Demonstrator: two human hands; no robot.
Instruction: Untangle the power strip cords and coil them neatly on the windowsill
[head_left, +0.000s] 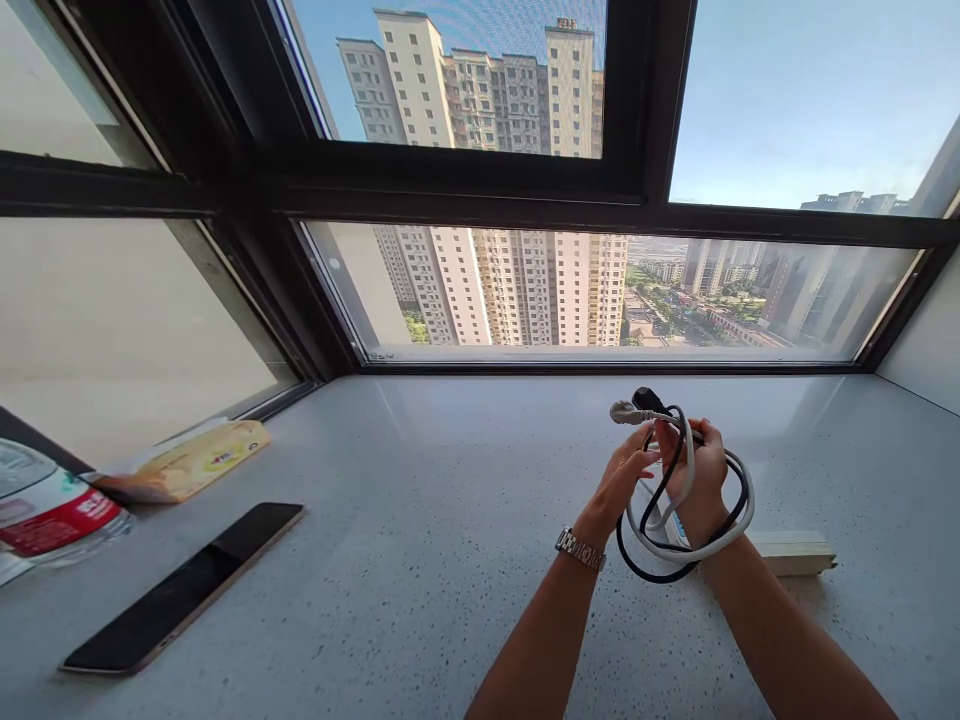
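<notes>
A white cable (731, 540) and a black cable (651, 577) hang in loose, tangled loops around my right wrist. My right hand (694, 480) is closed around part of both cables, near their plug ends. My left hand (624, 478), with a metal watch (580, 548) on its wrist, touches the cables from the left, its fingers close to my right palm; whether it grips them is unclear. A black plug (646, 400) and a grey-white plug (624, 412) stick out above the hands. Behind my right forearm, a white block-like object (795, 552) lies on the speckled white surface (435, 520).
A dark phone or tablet (187, 590) lies on the left of the surface. Beyond it are a yellow packet (191, 465) and a clear bottle with a red label (64, 520). Dark window frames (465, 195) border the back and left edges.
</notes>
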